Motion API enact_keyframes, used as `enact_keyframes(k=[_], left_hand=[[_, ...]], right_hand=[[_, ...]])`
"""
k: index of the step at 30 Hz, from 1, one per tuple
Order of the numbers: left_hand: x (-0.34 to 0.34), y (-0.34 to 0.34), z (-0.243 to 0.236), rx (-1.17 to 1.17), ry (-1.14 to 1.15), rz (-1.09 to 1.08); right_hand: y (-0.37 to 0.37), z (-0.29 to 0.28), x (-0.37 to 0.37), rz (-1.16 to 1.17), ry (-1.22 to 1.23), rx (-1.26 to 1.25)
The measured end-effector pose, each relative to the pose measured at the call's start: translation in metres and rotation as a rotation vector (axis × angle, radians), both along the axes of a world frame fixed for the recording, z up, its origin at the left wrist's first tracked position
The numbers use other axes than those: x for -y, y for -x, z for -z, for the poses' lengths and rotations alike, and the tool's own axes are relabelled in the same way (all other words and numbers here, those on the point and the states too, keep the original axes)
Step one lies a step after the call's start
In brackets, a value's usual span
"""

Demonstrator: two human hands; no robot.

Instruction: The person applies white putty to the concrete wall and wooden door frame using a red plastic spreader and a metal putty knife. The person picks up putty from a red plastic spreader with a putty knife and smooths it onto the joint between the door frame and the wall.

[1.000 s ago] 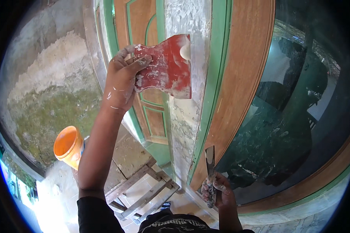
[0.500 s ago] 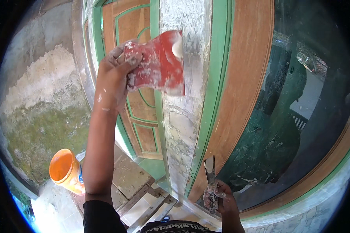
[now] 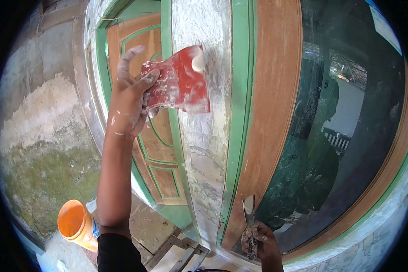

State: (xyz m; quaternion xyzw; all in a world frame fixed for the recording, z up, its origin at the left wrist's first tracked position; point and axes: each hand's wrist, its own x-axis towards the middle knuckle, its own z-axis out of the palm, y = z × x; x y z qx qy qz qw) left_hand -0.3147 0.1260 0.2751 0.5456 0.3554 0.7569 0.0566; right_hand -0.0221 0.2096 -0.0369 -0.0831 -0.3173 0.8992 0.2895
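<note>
Spreader [image 3: 173,86], flat, flared, red and white-smeared, sits at upper centre of the frame; the left hand [image 3: 128,105] pinches its narrower end, one finger raised clear. Lower right, the right hand [image 3: 266,242] curls closed around a slim metal-bladed putty knife [image 3: 250,216].

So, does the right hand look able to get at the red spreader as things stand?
Probably yes, by reaching up: nothing visible blocks the space between the right hand and the red spreader. It does hold a putty knife, though, and the left hand grips the spreader's narrower end.
</note>
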Motion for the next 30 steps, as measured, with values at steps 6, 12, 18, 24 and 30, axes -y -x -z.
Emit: enact_keyframes(k=[6, 12, 18, 24, 30], left_hand=[[0.0, 0.016, 0.017, -0.054, 0.081, -0.02], [-0.004, 0.036, 0.028, -0.005, 0.154, 0.692], [-0.011, 0.05, 0.036, -0.127, 0.107, 0.651], [-0.023, 0.048, 0.024, -0.115, 0.055, 0.482], [-0.055, 0.039, 0.0, -0.12, 0.241, 0.248]], right_hand=[[-0.002, 0.002, 0.001, 0.062, -0.031, 0.013], [0.0, -0.001, 0.004, 0.1, -0.066, 0.031], [0.003, -0.006, 0.008, 0.071, -0.051, 0.016], [0.001, -0.008, 0.011, 0.069, -0.056, 0.028], [-0.002, -0.012, 0.018, 0.113, -0.084, 0.05]])
